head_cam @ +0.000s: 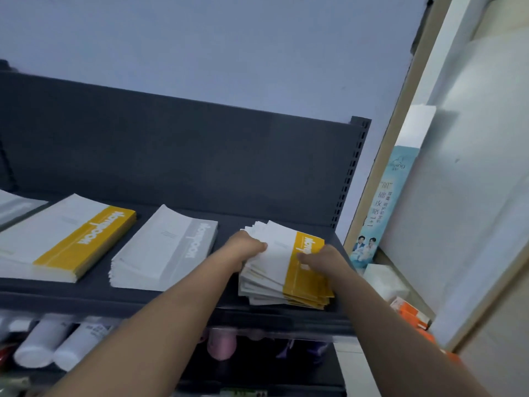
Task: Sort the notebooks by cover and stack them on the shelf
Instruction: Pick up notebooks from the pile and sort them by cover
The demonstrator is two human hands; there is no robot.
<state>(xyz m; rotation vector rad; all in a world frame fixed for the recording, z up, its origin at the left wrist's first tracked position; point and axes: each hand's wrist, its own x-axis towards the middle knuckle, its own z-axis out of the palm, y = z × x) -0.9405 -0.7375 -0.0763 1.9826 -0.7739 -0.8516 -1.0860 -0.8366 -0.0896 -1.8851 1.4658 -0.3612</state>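
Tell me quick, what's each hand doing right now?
Left hand: grips the left edge of the top notebook on the untidy pile.
Right hand: pinches the same notebook's yellow band.

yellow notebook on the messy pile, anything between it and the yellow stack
Yes: the grey stack sits on the shelf between the yellow notebook and the yellow stack; above it nothing visible blocks.

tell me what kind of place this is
Likely a shop aisle: a dark grey metal display shelf with a slotted upright, stacks of identical white notebooks with yellow or grey bands, and rows of white plastic bottles on the tier below.
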